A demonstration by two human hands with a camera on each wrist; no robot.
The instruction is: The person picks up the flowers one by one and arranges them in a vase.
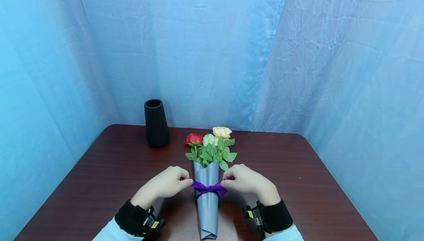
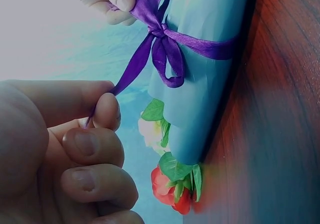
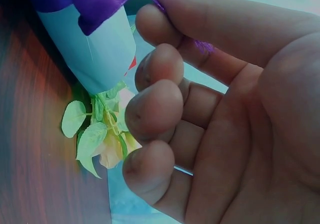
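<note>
Table (image 1: 116, 167): only left wrist shows ribbon (image 2: 165, 54) bow knotted.

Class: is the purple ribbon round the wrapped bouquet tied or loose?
Tied: the ribbon shows a knot with loops on the bouquet; both hands pinch its ends.

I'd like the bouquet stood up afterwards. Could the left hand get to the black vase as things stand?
Probably yes, once it lets go: the left hand now pinches the ribbon, and bare table lies between it and the vase, which stands on its side of the bouquet.
</note>
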